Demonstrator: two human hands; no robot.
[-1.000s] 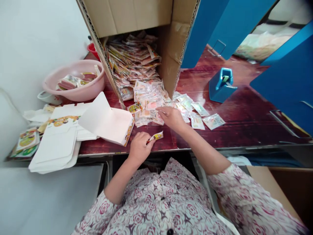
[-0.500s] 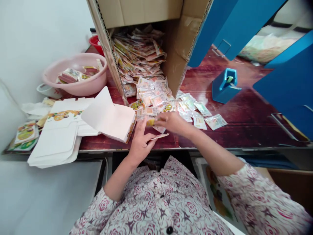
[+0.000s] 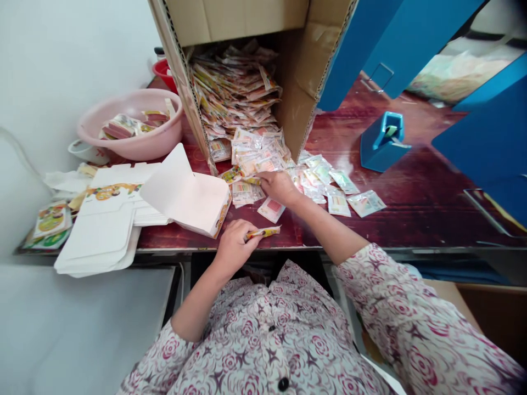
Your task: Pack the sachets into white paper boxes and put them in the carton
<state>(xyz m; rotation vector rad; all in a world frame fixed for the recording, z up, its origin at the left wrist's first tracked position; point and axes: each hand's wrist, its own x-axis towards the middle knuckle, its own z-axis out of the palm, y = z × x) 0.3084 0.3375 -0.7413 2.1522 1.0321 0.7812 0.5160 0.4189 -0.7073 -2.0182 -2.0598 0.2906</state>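
Observation:
Near the table's front edge, my left hand is closed around small printed packets; how many is hidden by the fingers. Farther forward, my right hand pinches the end of a yellow printed packet over the loose pile. That pile of sachets spills from the mouth of a cardboard box, which is packed with many more. One sachet lies alone between my two hands. Left of them sits a white carton with its lid raised.
Flat white cartons are stacked at the left, under a pink basin holding packets. A blue tape dispenser stands right of the box. Blue panels with wire handles rise at the right.
My right hand has moved left and forward, away from my left hand, onto the pile. My left hand has drawn back slightly and its fingers have closed round the packets.

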